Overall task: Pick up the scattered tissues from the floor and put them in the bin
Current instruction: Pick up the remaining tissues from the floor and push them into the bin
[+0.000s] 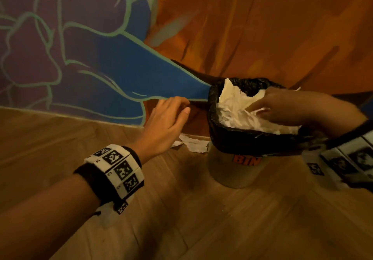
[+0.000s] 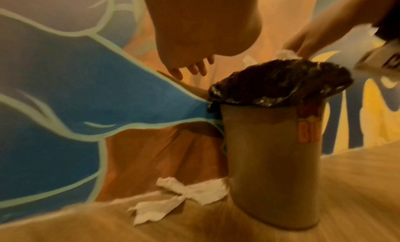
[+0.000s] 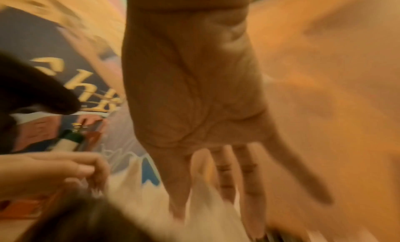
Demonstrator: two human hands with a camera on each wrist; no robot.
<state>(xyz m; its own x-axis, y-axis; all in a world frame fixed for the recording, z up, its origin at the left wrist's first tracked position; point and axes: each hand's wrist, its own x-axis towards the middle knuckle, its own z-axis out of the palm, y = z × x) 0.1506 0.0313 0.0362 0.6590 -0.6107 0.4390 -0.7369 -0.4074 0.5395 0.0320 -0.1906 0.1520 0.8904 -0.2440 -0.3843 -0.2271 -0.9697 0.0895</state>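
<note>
A grey bin (image 1: 232,172) with a black liner (image 1: 242,140) stands on the wooden floor against the painted wall. White crumpled tissues (image 1: 236,116) fill its top. My right hand (image 1: 256,108) reaches over the bin from the right, blurred, and presses on them with straight fingers (image 3: 249,185). My left hand (image 1: 181,106) hovers just left of the bin rim, fingers loosely curled and holding nothing. Below it, white tissue pieces (image 1: 193,143) lie on the floor at the bin's left foot, seen as tissue pieces (image 2: 184,194) beside the bin (image 2: 270,160) in the left wrist view.
The painted wall (image 1: 121,67) meets the floor right behind the bin and the floor tissues. Wooden floor (image 1: 201,219) stretches toward me in front of the bin. The right wrist view is heavily blurred.
</note>
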